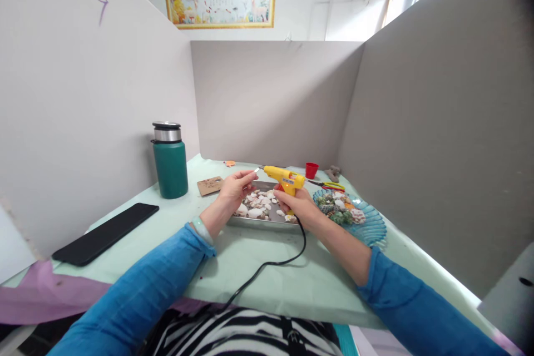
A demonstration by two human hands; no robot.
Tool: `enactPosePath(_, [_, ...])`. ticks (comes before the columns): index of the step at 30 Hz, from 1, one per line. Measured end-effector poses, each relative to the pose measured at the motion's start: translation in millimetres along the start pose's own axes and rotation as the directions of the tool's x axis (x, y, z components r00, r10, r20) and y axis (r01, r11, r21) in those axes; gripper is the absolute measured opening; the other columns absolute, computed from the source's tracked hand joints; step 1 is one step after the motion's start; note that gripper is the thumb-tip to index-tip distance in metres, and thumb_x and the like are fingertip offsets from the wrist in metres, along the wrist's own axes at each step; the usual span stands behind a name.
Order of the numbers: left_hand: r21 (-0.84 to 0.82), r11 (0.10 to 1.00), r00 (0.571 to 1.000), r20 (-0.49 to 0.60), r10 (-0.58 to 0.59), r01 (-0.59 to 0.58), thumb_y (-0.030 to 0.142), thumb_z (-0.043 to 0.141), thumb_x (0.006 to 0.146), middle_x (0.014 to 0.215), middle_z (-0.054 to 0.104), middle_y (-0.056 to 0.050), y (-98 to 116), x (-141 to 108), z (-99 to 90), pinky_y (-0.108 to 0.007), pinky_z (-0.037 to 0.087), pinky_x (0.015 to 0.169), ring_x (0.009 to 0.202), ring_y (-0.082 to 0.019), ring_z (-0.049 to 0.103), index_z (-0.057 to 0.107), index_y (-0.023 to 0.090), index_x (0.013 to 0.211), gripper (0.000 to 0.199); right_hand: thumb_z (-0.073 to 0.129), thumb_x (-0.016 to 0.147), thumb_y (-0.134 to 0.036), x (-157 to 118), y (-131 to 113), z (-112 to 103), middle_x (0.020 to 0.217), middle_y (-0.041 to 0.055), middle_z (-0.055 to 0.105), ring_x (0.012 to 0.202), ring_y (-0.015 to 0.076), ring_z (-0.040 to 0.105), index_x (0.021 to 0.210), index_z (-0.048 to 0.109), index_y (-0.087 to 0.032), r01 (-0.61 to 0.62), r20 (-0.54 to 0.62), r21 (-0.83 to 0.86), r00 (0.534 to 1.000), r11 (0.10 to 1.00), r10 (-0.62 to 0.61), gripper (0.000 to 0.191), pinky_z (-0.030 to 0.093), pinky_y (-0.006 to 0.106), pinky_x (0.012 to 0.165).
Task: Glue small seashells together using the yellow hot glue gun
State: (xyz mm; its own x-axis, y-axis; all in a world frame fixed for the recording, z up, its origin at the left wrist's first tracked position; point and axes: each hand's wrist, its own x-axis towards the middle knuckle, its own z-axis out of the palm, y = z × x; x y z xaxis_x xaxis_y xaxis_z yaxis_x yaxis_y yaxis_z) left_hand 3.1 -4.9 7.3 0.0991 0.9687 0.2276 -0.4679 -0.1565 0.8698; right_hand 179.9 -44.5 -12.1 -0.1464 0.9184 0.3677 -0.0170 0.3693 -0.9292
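Note:
My right hand [296, 203] is wrapped round the handle of a yellow glue gun [285, 176], whose nozzle points left. Between the fingertips of my left hand [236, 190] is a small white piece [256, 171], close to the nozzle. Whether the two touch is too small to tell. Beneath both hands lies a metal tray [267, 223] with several pale shells [255, 212] in it. A black cord [267, 263] runs from the gun's handle toward my lap. To the right of my right hand, a blue glass plate [375, 225] holds several shells and green pieces.
A green bottle [171, 169] stands at the left, behind a black flat object [106, 233]. A brown card [210, 186] lies beside the tray. Toward the back right are a red cup [311, 171], scissors [334, 186] and a grey-brown object [332, 173]. Grey panels [275, 100] enclose the table.

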Motion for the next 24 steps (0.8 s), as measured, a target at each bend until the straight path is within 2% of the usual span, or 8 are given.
enactPosePath(9, [-0.001, 1.0, 1.0, -0.001, -0.007, 0.007, 0.019, 0.079, 0.058, 0.071, 0.063, -0.003, -2.5, 2.2, -2.3, -0.023, 0.046, 0.056, 0.05, -0.005, 0.049, 0.064, 0.011, 0.078, 0.026, 0.064, 0.07, -0.038, -0.5, -2.0, -0.1, 0.05, -0.0071, 0.045, 0.042, 0.0068, 0.037, 0.086, 0.055, -0.018, -0.007, -0.001, 0.011, 1.0, 1.0, 0.007, 0.027, 0.029, 0.022, 0.043])
enactPosePath(14, [0.0, 1.0, 1.0, -0.004, -0.005, 0.005, 0.019, 0.078, 0.059, 0.069, 0.062, -0.003, -1.9, 2.3, -1.9, -0.022, 0.046, 0.055, 0.05, -0.005, 0.049, 0.064, 0.01, 0.078, 0.025, 0.063, 0.072, -0.038, -0.9, -1.2, -0.3, 0.049, -0.0073, 0.043, 0.043, 0.0065, 0.036, 0.085, 0.056, -0.017, -0.004, 0.049, -0.034, 0.999, 0.999, 0.006, 0.025, 0.031, 0.022, 0.045])
enactPosePath(19, [0.011, 1.0, 1.0, 0.0, 0.002, -0.002, 0.019, 0.078, 0.059, 0.07, 0.062, -0.003, 0.2, 0.3, -0.4, -0.022, 0.045, 0.054, 0.05, -0.005, 0.049, 0.064, 0.01, 0.079, 0.027, 0.064, 0.071, -0.037, 0.0, 0.0, -0.9, 0.052, -0.0071, 0.045, 0.042, 0.0064, 0.037, 0.087, 0.055, -0.017, -0.01, -0.003, 0.014, 1.0, 1.0, 0.01, 0.027, 0.029, 0.021, 0.043])
enactPosePath(24, [-0.001, 1.0, 1.0, -0.005, 0.005, -0.005, 0.021, 0.079, 0.058, 0.071, 0.062, -0.002, 0.7, 1.2, -0.5, -0.023, 0.047, 0.055, 0.05, -0.005, 0.048, 0.064, 0.011, 0.078, 0.027, 0.063, 0.071, -0.038, 0.7, 1.0, -1.7, 0.051, -0.0068, 0.045, 0.042, 0.0067, 0.037, 0.086, 0.055, -0.017, 0.003, -0.004, 0.01, 1.0, 1.0, -0.003, 0.027, 0.029, 0.022, 0.043])
